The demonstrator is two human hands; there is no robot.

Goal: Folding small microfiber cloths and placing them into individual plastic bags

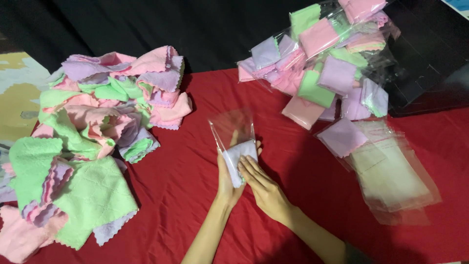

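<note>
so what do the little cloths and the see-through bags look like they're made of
The pink, green and lilac square cloths look like soft microfibre or terry: matte, fuzzy, with zigzag-cut edges. The clear bag in the hands and the stack of flat bags look like thin glossy plastic film, since they are transparent and catch glare.
</note>
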